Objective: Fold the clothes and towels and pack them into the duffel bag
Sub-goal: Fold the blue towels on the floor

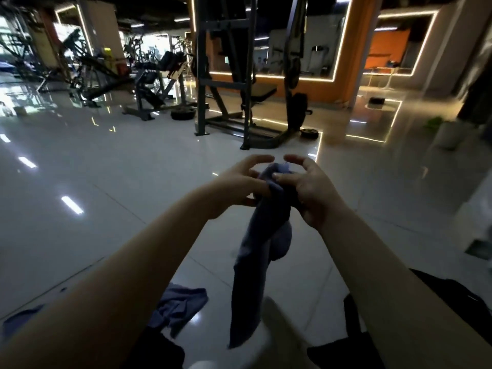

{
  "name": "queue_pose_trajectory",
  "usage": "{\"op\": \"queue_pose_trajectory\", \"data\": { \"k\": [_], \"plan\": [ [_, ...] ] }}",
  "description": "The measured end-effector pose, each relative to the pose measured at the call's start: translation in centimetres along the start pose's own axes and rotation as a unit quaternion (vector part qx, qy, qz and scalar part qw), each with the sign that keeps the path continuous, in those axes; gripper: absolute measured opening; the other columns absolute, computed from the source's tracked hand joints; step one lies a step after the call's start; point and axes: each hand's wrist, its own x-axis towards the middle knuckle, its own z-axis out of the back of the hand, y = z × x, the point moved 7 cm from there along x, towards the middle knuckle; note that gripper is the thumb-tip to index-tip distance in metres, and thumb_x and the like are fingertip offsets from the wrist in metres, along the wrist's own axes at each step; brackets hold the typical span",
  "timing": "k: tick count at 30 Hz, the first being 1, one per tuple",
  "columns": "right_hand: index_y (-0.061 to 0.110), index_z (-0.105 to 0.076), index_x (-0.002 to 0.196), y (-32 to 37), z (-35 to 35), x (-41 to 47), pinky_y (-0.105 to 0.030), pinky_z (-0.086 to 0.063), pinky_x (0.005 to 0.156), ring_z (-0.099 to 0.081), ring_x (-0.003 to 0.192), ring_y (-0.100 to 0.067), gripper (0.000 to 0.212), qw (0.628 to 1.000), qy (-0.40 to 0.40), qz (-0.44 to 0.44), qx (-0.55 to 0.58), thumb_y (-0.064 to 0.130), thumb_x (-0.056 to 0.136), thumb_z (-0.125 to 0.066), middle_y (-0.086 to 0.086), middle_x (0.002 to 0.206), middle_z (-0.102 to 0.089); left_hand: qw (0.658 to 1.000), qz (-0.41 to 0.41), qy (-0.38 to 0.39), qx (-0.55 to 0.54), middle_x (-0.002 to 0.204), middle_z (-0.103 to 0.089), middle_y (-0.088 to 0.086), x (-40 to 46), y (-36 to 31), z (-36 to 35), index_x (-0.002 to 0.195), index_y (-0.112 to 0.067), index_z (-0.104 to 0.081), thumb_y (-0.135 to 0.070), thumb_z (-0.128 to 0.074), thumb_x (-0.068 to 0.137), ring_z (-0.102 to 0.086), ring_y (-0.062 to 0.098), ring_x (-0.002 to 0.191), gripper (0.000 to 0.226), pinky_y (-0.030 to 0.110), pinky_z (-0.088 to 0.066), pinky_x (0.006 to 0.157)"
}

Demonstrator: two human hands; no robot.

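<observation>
- Up front, both hands are raised together over the glossy tiled floor [111,166], and a blue cloth [255,251] hangs between them.
- Left hand [239,182] grips the cloth's bunched top edge: its lower fingers curl round the fabric, while the forefinger arches above without clearly touching it.
- Right hand [311,187] pinches the same top edge from the other side, thumb pressed against the fabric, forefinger arched over it.
- From this shared grip the cloth drops straight down as a narrow twisted rope, bulges a little on its right side partway down, and ends low between the forearms.
- A second blue cloth [181,304] lies crumpled on the floor below the left forearm, apart from the held one.
- Another scrap of blue fabric [18,318] shows at the lower left; the forearm covers most of it, so its shape cannot be told.
- A dark bag-like shape [452,302] sits at the lower right, partly behind the right forearm and cut by the frame edge; whether it is the duffel bag cannot be told.
- Whether the hanging cloth is a towel or a garment is unclear in the dim light.
- Gym machines [239,75] stand well behind the hands.
</observation>
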Motion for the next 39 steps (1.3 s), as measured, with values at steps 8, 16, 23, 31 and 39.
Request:
{"op": "queue_pose_trajectory", "data": {
  "k": [8, 16, 23, 31, 39],
  "plan": [
    [0.028, -0.046, 0.134, -0.5, 3.9, 0.2, -0.026, -0.056, 0.065, -0.065, 0.094, -0.021, 0.041, 0.995, 0.025, -0.017, -0.100, 0.006, 0.099, -0.043, -0.010, 0.115, -0.056, 0.990, -0.099, -0.090, 0.054, 0.117, -0.063, -0.001, 3.5, 3.4, -4.0, 0.122, -0.032, -0.056, -0.036, -0.074, 0.070, -0.059, 0.017, 0.112, 0.055, 0.046, -0.051, 0.094],
    [0.028, -0.058, 0.114, -0.5, 6.8, 1.8, -0.015, -0.048, 0.063, -0.064, 0.082, -0.009, 0.031, 0.914, 0.006, 0.086, -0.396, 0.012, 0.088, -0.063, 0.002, 0.106, -0.061, 0.991, -0.080, -0.103, 0.010, 0.098, -0.068, 0.005, 5.9, 5.9, -3.7, 0.103, -0.031, -0.061, -0.013, -0.068, 0.085, -0.067, 0.022, 0.093, 0.026, 0.043, -0.057, 0.083],
    [0.023, -0.063, 0.100, -0.5, 5.7, 3.2, -0.023, -0.053, 0.069, -0.064, 0.083, -0.015, 0.026, 0.908, 0.122, 0.136, -0.377, 0.001, 0.091, -0.054, 0.003, 0.099, -0.062, 0.994, -0.054, -0.043, -0.086, 0.104, -0.065, 0.019, 6.8, 5.8, -4.3, 0.126, -0.026, -0.036, -0.005, -0.060, 0.089, -0.067, 0.027, 0.095, 0.050, 0.038, -0.057, 0.085],
    [0.027, -0.064, 0.105, 0.4, 2.4, 1.5, -0.018, -0.044, 0.087, -0.048, 0.104, -0.005, 0.022, 0.826, 0.188, 0.189, -0.496, 0.016, 0.086, -0.061, 0.009, 0.111, -0.051, 0.989, -0.049, -0.004, -0.141, 0.111, -0.061, 0.018, 6.1, 6.4, -3.9, 0.132, -0.027, -0.044, -0.022, -0.061, 0.076, -0.065, 0.027, 0.096, 0.058, 0.037, -0.057, 0.079],
    [0.011, -0.070, 0.097, 2.2, 1.2, -0.3, -0.012, -0.039, 0.075, -0.048, 0.082, -0.001, 0.010, 0.779, 0.105, 0.276, -0.553, 0.013, 0.089, -0.063, 0.007, 0.091, -0.052, 0.983, -0.027, 0.031, -0.180, 0.109, -0.063, 0.011, 4.4, 6.3, -4.4, 0.128, -0.031, -0.048, -0.020, -0.063, 0.076, -0.065, 0.023, 0.099, 0.055, 0.037, -0.055, 0.085]
  ]
}}
